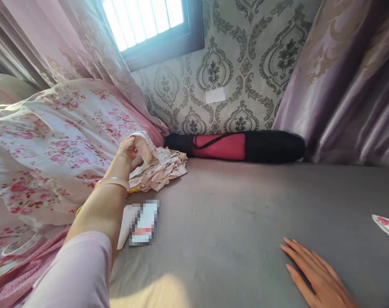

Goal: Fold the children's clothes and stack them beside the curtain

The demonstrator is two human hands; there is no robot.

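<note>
My left hand (pixel 128 147) reaches out at the far left and is closed on the edge of a pale cloth (pixel 145 145) with small dark specks. Its raised part hangs from my fingers over a crumpled pile of cream and light-pink fabric (pixel 164 173); whether the two are one piece I cannot tell. Flat on the grey sheet (pixel 226 222), at the lower right, rests my right hand (pixel 318 271) with its fingers stretched out and nothing in it. Between the hands and nearer my left forearm lies a white packet (pixel 145 224), its print blurred out.
A black and red long bag (pixel 220 147) lies along the patterned wall. Floral bedding (pixel 63 141) is heaped on the left, below a window (pixel 146 25). Curtains (pixel 348 94) hang at the right. A white cloth corner with a red mark (pixel 387 226) shows at the right edge.
</note>
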